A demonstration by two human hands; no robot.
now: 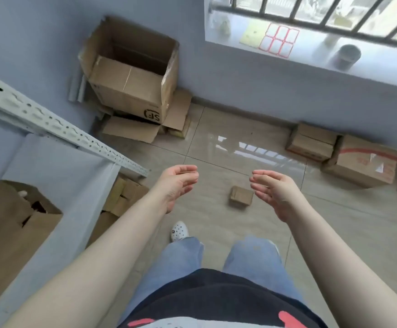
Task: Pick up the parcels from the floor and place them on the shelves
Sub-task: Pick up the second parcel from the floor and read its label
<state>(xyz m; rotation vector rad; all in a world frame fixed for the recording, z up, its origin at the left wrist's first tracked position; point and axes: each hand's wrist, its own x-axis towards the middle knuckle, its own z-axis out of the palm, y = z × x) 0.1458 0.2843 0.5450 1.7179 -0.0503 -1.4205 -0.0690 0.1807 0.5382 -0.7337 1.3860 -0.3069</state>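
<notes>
Parcels lie about the tiled floor (240,233). A small one (240,196) sits in the open, between the two raised hands as seen from above and just ahead of the person's feet. Two more rest against the far wall under the window (311,17): a flat box (312,141) and, touching its right side, a bigger box with red tape (363,162).

The left hand (177,184) and right hand (273,192) hover above the floor, palms turned toward each other, fingers (188,174) loosely curled and spread apart. Both are empty and touch nothing.

At left stands a white metal shelf (58,176) with a slotted rail; a brown carton (8,230) with a torn top sits on it. Below the shelf edge, more cardboard (126,195) shows on the floor. In the corner, a large open box (131,74) is tilted on flattened cardboard (131,131).

The person wears blue jeans (183,261), and one white shoe (179,230) shows. On the sill (287,58) lie a sheet of red-bordered labels (279,40) and a blurred dark cup (346,56).
</notes>
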